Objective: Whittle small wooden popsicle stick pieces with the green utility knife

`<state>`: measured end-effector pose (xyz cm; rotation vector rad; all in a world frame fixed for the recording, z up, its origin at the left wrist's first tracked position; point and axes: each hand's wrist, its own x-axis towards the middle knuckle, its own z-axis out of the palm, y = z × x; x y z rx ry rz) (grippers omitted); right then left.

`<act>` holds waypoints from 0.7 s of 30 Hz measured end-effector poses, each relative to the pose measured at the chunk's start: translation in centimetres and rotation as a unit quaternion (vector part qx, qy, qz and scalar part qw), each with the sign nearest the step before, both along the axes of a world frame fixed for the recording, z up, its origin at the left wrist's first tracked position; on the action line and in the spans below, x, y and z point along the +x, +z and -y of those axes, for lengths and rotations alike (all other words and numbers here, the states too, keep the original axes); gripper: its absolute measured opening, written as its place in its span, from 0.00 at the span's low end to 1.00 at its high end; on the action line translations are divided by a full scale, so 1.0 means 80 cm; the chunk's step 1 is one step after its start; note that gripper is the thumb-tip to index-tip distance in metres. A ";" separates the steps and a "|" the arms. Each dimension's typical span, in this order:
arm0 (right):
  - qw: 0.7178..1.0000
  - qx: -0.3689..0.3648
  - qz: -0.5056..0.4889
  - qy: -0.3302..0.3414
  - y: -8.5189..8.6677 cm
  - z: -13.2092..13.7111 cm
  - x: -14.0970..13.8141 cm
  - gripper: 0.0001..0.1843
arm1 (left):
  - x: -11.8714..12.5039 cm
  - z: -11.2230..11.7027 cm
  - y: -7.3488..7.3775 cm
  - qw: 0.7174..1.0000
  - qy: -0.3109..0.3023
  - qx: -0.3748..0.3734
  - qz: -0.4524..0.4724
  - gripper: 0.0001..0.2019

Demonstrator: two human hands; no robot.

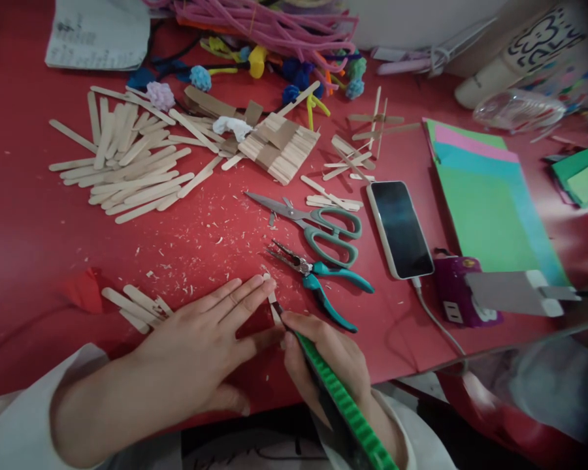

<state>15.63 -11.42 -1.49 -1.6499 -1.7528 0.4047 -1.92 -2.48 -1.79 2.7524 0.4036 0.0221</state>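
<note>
My left hand [210, 333] lies stretched out on the red table, palm down and fingers apart. Its fingertips rest on the two ends of a short wooden craft stick [276, 314]. Closed around a green and black utility knife [336, 385], my right hand [330, 359] keeps the dark blade against that stick. Just beyond the hands are teal-handled pliers [313, 277] with their jaws apart, and grey-green scissors [308, 225]. To the left of my left hand lie a few cut stick pieces [134, 305]. Wood shavings are scattered ahead of the fingers.
A heap of craft sticks [127, 156] spreads at the left, beside a joined stick panel [287, 150]. Pink pipe cleaners [269, 26] lie at the back. On the right are a phone [400, 228] on a cable, a purple power block [458, 287] and coloured paper [490, 209].
</note>
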 end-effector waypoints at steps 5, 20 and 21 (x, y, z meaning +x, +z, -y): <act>0.999 -0.020 -0.020 0.036 -0.003 0.001 0.001 0.13 | 0.000 -0.001 0.000 1.000 0.001 -0.018 -0.013 0.40; 0.998 0.034 -0.006 -0.047 -0.002 0.007 -0.001 0.10 | -0.001 0.001 0.001 0.999 -0.006 0.029 0.012 0.37; 0.998 0.035 -0.013 -0.042 -0.003 0.005 -0.001 0.11 | -0.001 0.001 0.001 0.999 -0.007 0.032 0.011 0.37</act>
